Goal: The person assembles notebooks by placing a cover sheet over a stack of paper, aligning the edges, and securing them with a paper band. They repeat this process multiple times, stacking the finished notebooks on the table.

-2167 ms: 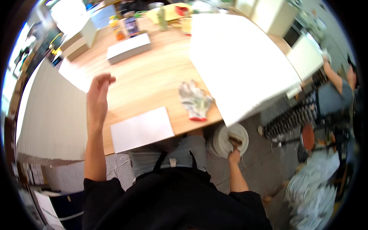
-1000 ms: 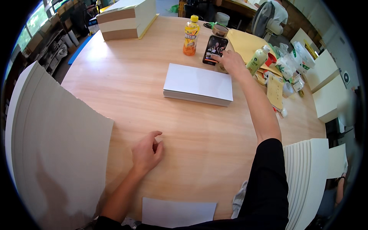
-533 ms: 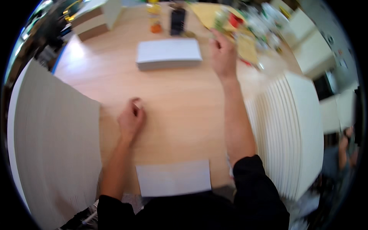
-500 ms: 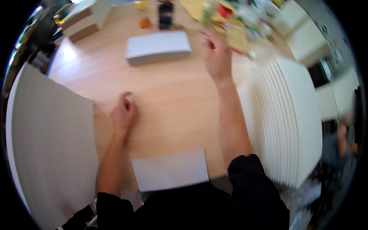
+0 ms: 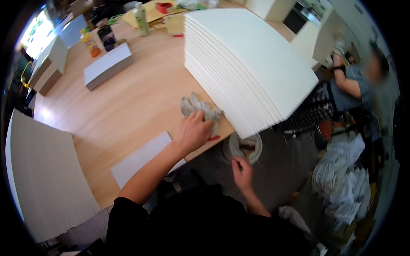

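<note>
My left grip [image 5: 195,131] is resting over a grey-white knit work glove [image 5: 215,117] with a red cuff [image 5: 215,138]; its fingers are bending onto the fabric, but I can't tell whether they are pinching it. The glove is lying on the desk [image 5: 143,100] right beneath that grip, so part of it is hiding from me. My right grip [image 5: 243,174] is showing a loose curl, with a small gap between thumb and forefinger; whether it is holding anything I can't tell. Just ahead of it a white bucket [image 5: 258,152] is standing, a brown handle-like piece [image 5: 247,147] lying inside, too murky to name. A stack of white boards [image 5: 256,55], ahead and right of the left grip, is overlapping the bucket's far rim.

Left of the left grip, my forearm is covering part of a white sheet [image 5: 139,161]. Far ahead and left, a yellow-capped drink bottle [image 5: 89,44] is carrying a coloured label, its print blurring beyond reading; the smartphone [image 5: 106,37] beside it is showing details too small to make out. A pale green bottle [image 5: 141,19], farther right, is wearing an equally unreadable label.
</note>
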Demonstrator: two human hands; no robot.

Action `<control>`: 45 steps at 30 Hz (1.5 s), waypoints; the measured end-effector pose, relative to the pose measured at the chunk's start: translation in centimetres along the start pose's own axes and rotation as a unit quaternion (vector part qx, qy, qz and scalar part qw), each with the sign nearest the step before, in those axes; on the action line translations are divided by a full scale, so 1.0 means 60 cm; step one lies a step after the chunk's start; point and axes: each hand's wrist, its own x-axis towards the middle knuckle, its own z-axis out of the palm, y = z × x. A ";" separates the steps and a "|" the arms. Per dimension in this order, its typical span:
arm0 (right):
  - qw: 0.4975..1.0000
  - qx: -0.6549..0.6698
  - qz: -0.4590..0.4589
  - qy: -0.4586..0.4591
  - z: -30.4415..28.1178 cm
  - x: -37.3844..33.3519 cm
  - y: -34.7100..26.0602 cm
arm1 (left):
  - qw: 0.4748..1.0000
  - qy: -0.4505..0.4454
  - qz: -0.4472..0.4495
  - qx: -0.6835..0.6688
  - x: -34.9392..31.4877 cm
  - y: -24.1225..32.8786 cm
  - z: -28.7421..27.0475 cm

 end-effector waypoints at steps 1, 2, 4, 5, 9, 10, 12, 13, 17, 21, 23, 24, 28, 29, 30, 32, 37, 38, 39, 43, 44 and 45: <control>0.999 0.005 0.045 0.010 -0.004 -0.015 0.080 | 1.000 -0.005 -0.015 0.014 -0.005 0.020 0.018; 0.996 0.009 0.090 0.021 -0.013 -0.032 0.158 | 1.000 -0.011 -0.026 0.008 -0.014 0.030 0.023; 0.969 -0.165 0.153 0.100 -0.041 -0.087 0.298 | 0.999 -0.019 -0.043 -0.003 -0.023 0.031 0.004; 0.943 -0.247 0.181 0.134 -0.053 -0.111 0.363 | 0.998 -0.020 -0.049 -0.029 -0.027 0.038 -0.012; 0.813 0.138 0.551 0.128 -0.087 -0.101 0.456 | 0.995 0.019 -0.035 -0.090 -0.072 0.074 -0.087; 0.789 0.192 0.569 0.130 -0.066 -0.110 0.516 | 0.995 0.036 -0.016 -0.090 -0.083 0.086 -0.103; 0.746 0.258 0.592 0.161 -0.095 -0.123 0.636 | 0.972 0.022 -0.070 -0.223 -0.108 0.090 -0.125; 0.796 0.150 0.554 0.193 -0.082 -0.096 0.630 | 0.959 0.012 -0.094 -0.266 -0.112 0.096 -0.141; 0.883 -0.034 0.322 0.339 -0.124 -0.021 0.572 | 0.970 0.100 -0.063 -0.212 -0.069 0.101 -0.232; 0.912 0.152 0.200 0.325 -0.195 0.087 0.282 | 0.970 0.140 0.196 -0.033 0.081 0.149 -0.302; 0.916 0.155 0.129 0.347 -0.226 0.106 0.131 | 0.947 0.133 0.291 -0.035 0.150 0.171 -0.292; 0.920 0.144 0.060 0.360 -0.226 0.108 0.066 | 0.944 0.113 0.308 -0.026 0.174 0.183 -0.285; 0.918 0.141 -0.145 0.340 -0.188 0.065 -0.112 | 0.961 0.014 0.275 0.005 0.227 0.189 -0.273; 0.932 0.133 -0.163 0.294 -0.185 0.054 -0.141 | 0.965 -0.007 0.261 0.000 0.235 0.188 -0.277; 0.948 0.103 -0.190 0.235 -0.193 0.048 -0.165 | 0.968 -0.007 0.250 -0.027 0.242 0.189 -0.276; 0.956 0.028 -0.258 0.141 -0.211 0.065 -0.202 | 0.971 -0.004 0.227 -0.081 0.252 0.192 -0.276; 0.927 -0.226 -0.291 0.070 -0.175 0.159 -0.341 | 0.978 0.030 0.161 -0.131 0.250 0.195 -0.270; 0.921 -0.273 -0.270 0.068 -0.168 0.169 -0.345 | 0.977 0.045 0.159 -0.134 0.251 0.195 -0.264; 0.912 -0.318 -0.249 0.066 -0.164 0.174 -0.346 | 0.976 0.061 0.156 -0.136 0.253 0.194 -0.259; 0.921 -0.277 -0.266 0.060 -0.160 0.176 -0.340 | 0.928 0.286 0.227 -0.078 0.259 0.178 -0.258; 0.939 -0.222 -0.260 0.045 -0.164 0.176 -0.338 | 0.933 0.303 0.175 -0.080 0.256 0.164 -0.267; 0.953 -0.162 -0.257 0.027 -0.165 0.177 -0.335 | 0.927 0.297 0.128 -0.188 0.243 0.142 -0.278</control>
